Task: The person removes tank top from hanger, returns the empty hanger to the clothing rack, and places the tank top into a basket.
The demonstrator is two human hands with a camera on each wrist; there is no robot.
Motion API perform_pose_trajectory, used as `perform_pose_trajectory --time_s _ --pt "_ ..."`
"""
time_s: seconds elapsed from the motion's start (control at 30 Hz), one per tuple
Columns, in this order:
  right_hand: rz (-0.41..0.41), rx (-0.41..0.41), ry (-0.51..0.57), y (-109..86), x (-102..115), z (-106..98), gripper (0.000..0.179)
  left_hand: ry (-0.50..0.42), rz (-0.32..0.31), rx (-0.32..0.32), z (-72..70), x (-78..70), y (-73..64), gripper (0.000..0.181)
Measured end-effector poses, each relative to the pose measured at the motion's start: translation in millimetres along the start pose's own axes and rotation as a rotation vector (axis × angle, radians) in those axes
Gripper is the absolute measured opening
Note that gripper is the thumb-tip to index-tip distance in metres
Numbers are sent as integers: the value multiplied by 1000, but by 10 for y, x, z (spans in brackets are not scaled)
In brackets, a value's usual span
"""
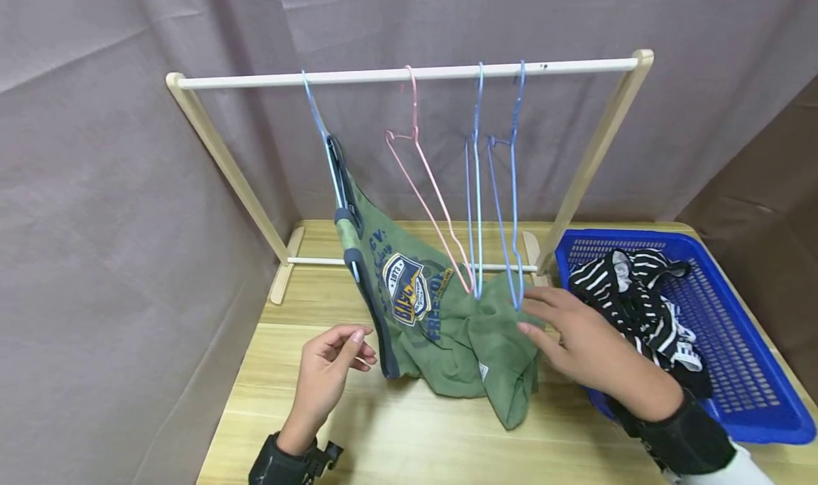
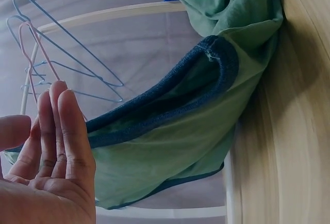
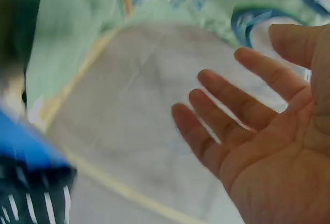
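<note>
A green sleeveless shirt (image 1: 460, 336) with dark blue trim and a printed badge hangs slanting from a light blue hanger (image 1: 314, 109) at the left of the rail. Its lower part lies bunched on the wooden table. My left hand (image 1: 332, 368) is beside the shirt's trimmed edge, holding nothing; in the left wrist view its fingers (image 2: 75, 141) are extended and the thumb stands apart. On the other side, my right hand (image 1: 575, 336) is spread near the bunched cloth and the lower end of a blue hanger (image 1: 516, 208). Nothing lies in its palm in the right wrist view.
A white rail (image 1: 255, 81) on wooden posts carries the hangers. Between the shirt's hanger and the right post hang a pink hanger (image 1: 429, 165) and another blue hanger (image 1: 477, 187). At right, a blue basket (image 1: 754, 378) contains black-and-white striped clothing (image 1: 639, 300).
</note>
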State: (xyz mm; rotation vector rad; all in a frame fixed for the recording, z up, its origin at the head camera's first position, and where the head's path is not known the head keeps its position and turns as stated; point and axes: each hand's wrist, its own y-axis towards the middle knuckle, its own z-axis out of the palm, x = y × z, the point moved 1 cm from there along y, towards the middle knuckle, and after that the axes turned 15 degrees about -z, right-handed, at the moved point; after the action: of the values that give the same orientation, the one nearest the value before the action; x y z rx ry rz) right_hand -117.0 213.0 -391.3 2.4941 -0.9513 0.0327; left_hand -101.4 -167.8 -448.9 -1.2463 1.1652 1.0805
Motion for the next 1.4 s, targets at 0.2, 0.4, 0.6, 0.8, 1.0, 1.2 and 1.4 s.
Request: perform_pose_trajectory --time_s 0.2,0.4,0.6,0.8,1.0,1.2,1.4 --pt "-52 -37 44 -6 118 166 36 4 0 -5 9 2 -17 20" --pt "-69 -53 62 18 129 175 37 2 -15 -4 5 -8 -31 21" --pt "-76 -54 77 11 139 210 36 6 -3 3 -8 -36 -10 22" --pt "-68 -42 85 10 135 220 34 36 35 -24 -79 -159 71 22" --pt "-65 -26 89 10 133 226 32 66 98 -95 -225 -425 250 21" --pt "-77 -11 96 16 132 234 32 -22 167 -148 -358 -755 559 23" --pt "-86 0 100 19 137 255 31 -298 183 -92 -446 -1078 999 11"
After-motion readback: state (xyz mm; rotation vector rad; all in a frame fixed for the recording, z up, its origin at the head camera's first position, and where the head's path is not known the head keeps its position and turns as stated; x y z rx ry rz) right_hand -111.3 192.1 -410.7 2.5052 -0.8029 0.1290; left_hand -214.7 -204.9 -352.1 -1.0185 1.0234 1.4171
